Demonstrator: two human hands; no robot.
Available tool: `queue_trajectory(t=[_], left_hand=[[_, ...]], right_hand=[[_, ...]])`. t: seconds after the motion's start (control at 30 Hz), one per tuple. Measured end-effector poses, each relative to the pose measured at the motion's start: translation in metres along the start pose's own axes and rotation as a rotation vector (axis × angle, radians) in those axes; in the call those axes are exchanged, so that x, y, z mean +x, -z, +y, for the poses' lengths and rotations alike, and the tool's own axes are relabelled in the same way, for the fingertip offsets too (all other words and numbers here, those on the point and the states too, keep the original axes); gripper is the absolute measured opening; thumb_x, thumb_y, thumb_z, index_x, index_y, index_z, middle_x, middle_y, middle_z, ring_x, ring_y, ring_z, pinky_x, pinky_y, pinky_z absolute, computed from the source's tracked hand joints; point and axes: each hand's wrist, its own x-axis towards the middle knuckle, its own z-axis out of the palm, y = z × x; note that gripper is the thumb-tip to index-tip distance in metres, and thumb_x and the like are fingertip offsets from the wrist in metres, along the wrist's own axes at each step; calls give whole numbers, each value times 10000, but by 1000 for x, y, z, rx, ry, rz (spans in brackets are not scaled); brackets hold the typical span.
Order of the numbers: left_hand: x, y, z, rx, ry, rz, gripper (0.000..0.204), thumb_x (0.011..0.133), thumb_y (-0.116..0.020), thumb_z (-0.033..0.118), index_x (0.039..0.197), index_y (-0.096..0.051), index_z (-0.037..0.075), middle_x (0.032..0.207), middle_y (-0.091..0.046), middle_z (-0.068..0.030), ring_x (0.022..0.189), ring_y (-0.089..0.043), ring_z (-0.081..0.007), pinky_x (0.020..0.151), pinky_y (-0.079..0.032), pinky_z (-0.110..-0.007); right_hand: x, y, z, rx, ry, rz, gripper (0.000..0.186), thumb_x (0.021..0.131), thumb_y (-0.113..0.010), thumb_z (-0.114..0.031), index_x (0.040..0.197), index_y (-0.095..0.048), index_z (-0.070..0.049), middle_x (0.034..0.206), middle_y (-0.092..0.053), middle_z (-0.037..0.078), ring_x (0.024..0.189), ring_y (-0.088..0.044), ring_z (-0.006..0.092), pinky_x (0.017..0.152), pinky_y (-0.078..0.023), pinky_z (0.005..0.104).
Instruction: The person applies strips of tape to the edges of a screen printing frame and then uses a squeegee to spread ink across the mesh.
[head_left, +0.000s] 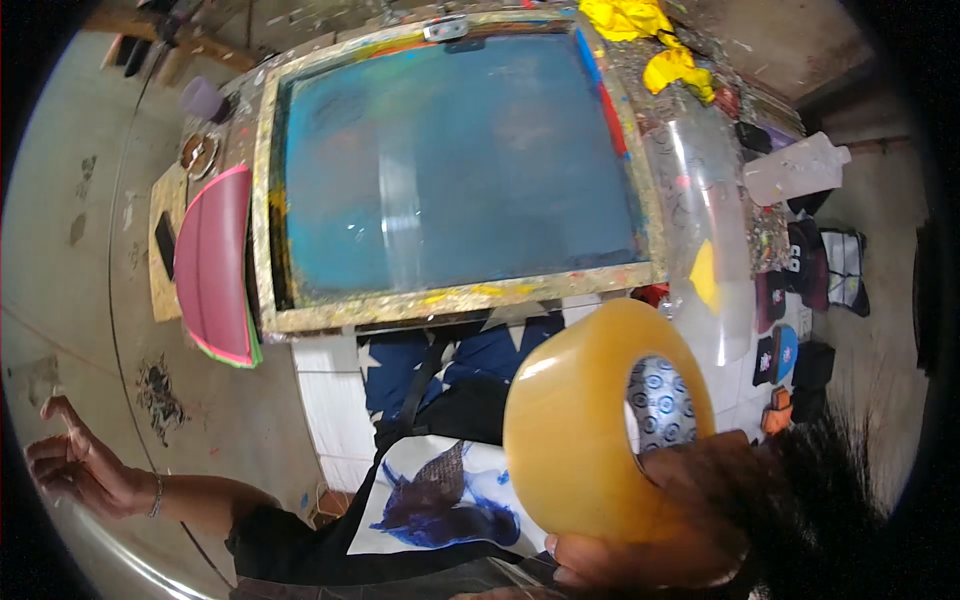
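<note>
Close in front of me, my right hand (715, 475) grips a large roll of clear, yellowish packing tape (565, 430), some fingers in its core and others below it. Far out at the lower left, my left hand (90, 470) is raised with its fingers bent and apart; I see nothing in it. A shiny, see-through band (130, 560) curves below that hand; whether it joins the roll I cannot tell. Beyond the roll, a wooden screen-printing frame (460, 298) with blue-grey mesh lies on the paint-stained table.
Pink and green curved sheets (215, 270) stand left of the frame. Clear film (700, 200) lies to its right, near a translucent bottle (797, 170). Crumpled yellow material (625, 18) is at the back right. A purple cup (203, 100) stands at the back left.
</note>
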Motion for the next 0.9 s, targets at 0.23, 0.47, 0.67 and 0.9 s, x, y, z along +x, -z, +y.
queue_trajectory(t=[0.23, 0.47, 0.67, 0.9], left_hand=[[8, 9, -109, -166, 408, -87, 317, 964, -595, 31, 1267, -580, -60, 1419, -573, -144, 1359, -503, -262, 1163, -224, -600], [18, 42, -205, -103, 573, -133, 442, 1035, -499, 78, 1456, -419, -31, 1512, -482, -107, 1351, -495, -238, 1158, -265, -558], [19, 49, -221, 102, 481, -19, 444, 1043, -480, 85, 1465, -412, -35, 1517, -478, -103, 1355, -484, -228, 1155, -274, -546], [28, 52, -230, -6, 562, -150, 461, 1038, -488, 93, 1471, -399, -38, 1526, -467, -109, 1352, -485, -243, 1158, -264, -558]], right_hand=[[1, 27, 111, 413, -307, 539, 182, 931, -674, -189, 869, -745, -33, 741, -721, 92, 615, -680, 164, 577, -525, 307], [73, 58, 335, -134, -536, 410, 364, 876, -699, -269, 1179, -705, -68, 1045, -716, 187, 937, -690, 330, 828, -525, 397], [103, -21, 442, -239, -785, 39, 501, 829, -750, -281, 1292, -647, -121, 1153, -690, 217, 1095, -651, 374, 962, -497, 449], [107, 7, 383, -452, -870, -24, 785, 829, -757, -310, 1504, -414, -102, 1267, -635, 252, 1156, -610, 426, 1018, -467, 473]])
